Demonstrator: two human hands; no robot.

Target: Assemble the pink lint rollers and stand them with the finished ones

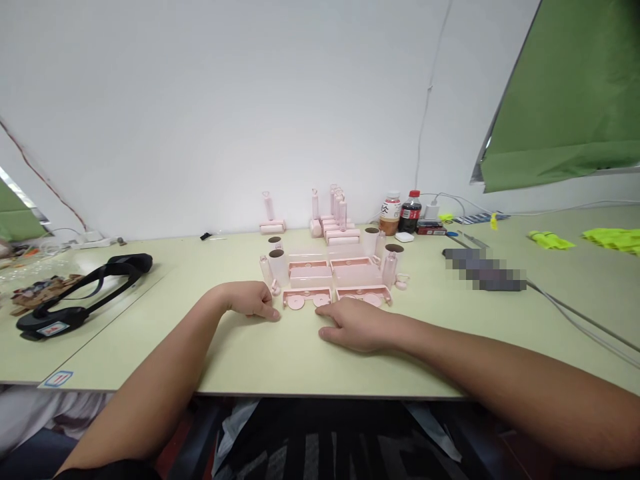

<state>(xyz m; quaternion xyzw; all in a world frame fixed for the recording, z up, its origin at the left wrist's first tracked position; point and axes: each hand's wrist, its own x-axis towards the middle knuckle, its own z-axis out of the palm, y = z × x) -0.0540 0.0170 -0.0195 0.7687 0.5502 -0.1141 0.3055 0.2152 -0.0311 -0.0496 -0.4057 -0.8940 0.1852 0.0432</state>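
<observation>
My left hand rests on the table with its fingers bent down and the thumb apart; nothing shows in it. Just beyond its fingertips are a small pink ring-like part and a clear pink handle. My right hand lies palm down, index finger and thumb apart, holding nothing visible. Its index fingertip is at a pink round disc. Two pink open trays stand in front, with a second disc. Behind them are translucent covers and white paper rolls.
Several pink lint rollers stand by the wall, left of two bottles. A black headset lies at the left. At the right are a blurred dark object, cables and yellow cloth.
</observation>
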